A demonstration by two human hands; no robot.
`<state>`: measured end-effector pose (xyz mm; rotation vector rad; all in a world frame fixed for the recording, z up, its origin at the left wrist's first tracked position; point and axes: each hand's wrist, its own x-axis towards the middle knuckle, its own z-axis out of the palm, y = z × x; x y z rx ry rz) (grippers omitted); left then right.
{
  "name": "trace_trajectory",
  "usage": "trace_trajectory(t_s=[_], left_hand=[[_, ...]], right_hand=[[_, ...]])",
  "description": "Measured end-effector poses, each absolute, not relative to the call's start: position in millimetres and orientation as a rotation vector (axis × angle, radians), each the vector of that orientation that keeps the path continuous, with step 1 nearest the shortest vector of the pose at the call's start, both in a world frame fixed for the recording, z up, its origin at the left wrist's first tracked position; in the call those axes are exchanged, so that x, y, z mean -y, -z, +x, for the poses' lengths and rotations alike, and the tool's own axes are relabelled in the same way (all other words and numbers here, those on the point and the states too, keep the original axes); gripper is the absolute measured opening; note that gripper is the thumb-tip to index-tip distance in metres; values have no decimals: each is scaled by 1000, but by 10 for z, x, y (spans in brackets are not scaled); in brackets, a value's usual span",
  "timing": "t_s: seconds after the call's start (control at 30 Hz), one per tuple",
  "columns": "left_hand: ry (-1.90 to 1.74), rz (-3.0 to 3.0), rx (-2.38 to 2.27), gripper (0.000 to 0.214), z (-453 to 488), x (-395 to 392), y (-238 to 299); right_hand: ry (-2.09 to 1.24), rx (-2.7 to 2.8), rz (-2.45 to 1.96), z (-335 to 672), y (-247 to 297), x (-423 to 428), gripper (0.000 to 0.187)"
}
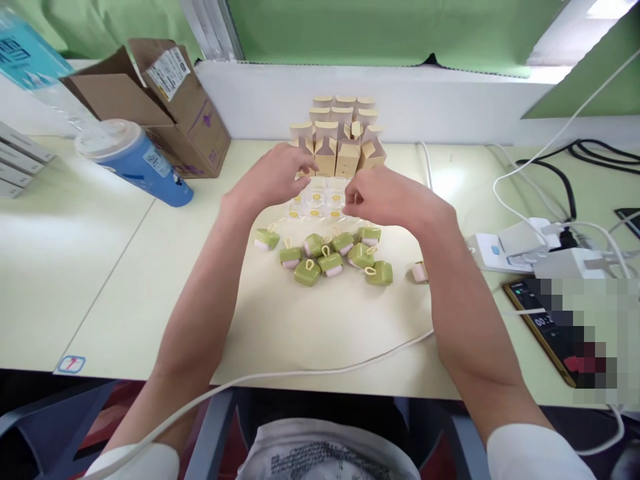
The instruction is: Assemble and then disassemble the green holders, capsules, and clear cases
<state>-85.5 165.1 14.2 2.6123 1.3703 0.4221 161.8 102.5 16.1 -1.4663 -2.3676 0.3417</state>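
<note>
Several clear plastic pieces (316, 198) with small yellow marks stand in rows between my hands. My left hand (280, 175) is at their left side, thumb and fingers apart, with nothing visible in it. At their right edge, my right hand (380, 197) has its fingers curled inward; what they hold, if anything, is hidden. Just behind stand several small open cardboard boxes (325, 157) with raised flaps. Nearer to me lie several green-and-pink charms (330, 263) with yellow cord loops. One more charm (419, 272) is partly covered by my right forearm.
On the left stand a blue cup (145, 167), a plastic bottle (37, 60) and an open carton (195, 127). Power strips (520, 247), cables and a phone (540, 327) lie on the right. A white cable (320, 371) crosses the table's front edge.
</note>
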Motion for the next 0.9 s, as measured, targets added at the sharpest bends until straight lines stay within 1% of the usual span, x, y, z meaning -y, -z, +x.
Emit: trace_trajectory(t_s=[0.07,0.13,0.2,0.23,0.27,0.37,0.4,0.47,0.57,0.63,0.67,0.73,0.8,0.83,0.9], left_hand=[[-385,2628,-1323,33,-818,-1549,-204],[-354,2662,-1277,32,-792,-1381,-241],[-378,2726,-1248,31,-801,-1133,-231],[-424,2774,-1236,32,-827,-985,-200],[-487,2835,-1220,32,-868,-828,-148],[-698,3032,-1052,28,-1053,-354,124],[-798,3068,-991,25,-1115,-207,239],[-1008,3064,-940,21,-1198,69,464],[-1215,2955,-995,19,-1163,440,714],[-1196,2830,-957,24,-1040,637,800],[-1164,2726,-946,29,-960,710,820],[-1126,2467,-914,45,-792,792,823],[-1140,2219,-886,55,-648,792,788],[-1156,2111,-890,55,-593,769,762],[-1170,1930,-948,48,-524,698,700]], right_hand=[[-494,2580,-1553,1638,-268,-954,31],[-616,2661,-1648,1667,-400,-830,24],[-636,2621,-1734,1716,-477,-649,15],[-616,2602,-1769,1750,-476,-540,14],[-586,2593,-1803,1790,-445,-423,19],[-534,2598,-1895,1923,-206,-67,41],[-533,2571,-1925,1960,-101,40,44],[-550,2492,-1940,2004,100,221,37],[-520,2339,-1956,1984,298,432,27],[-486,2232,-1941,1923,345,565,31],[-477,2183,-1908,1881,349,631,34],[-476,2101,-1800,1786,335,751,41],[-490,2042,-1678,1693,316,835,43],[-495,2023,-1624,1654,310,860,42],[-489,2013,-1520,1607,311,877,41]])
